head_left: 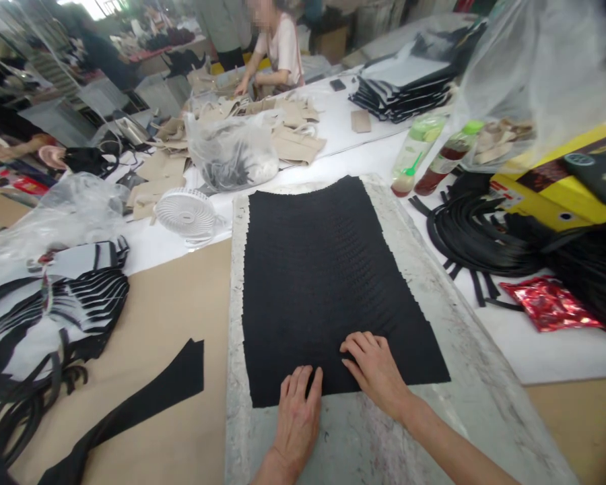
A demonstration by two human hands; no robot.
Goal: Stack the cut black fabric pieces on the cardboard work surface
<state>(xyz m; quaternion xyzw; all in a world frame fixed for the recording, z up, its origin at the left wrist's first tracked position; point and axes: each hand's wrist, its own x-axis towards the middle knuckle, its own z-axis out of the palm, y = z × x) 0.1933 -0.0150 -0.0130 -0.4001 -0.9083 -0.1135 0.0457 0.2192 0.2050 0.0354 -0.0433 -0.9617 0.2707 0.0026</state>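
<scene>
A wide spread of black material (313,269) lies on a pale, stained board (384,431). Its side edges are finely stepped, as though thin pieces overlap in rows, and faint ridges run down its right half. My left hand (299,411) rests at the near edge, palm down, with its fingertips on the black material. To its right, my right hand (376,367) lies on the same material with fingers bent and the thumb slightly apart. I see nothing held in either hand.
At left are a black curved strip (161,391), a bundle of black pieces (95,303) and a small white fan (186,214). Bottles (447,158), coiled black strips (475,236) and a red packet (550,303) lie right. A co-worker (280,50) handles beige pieces across the table.
</scene>
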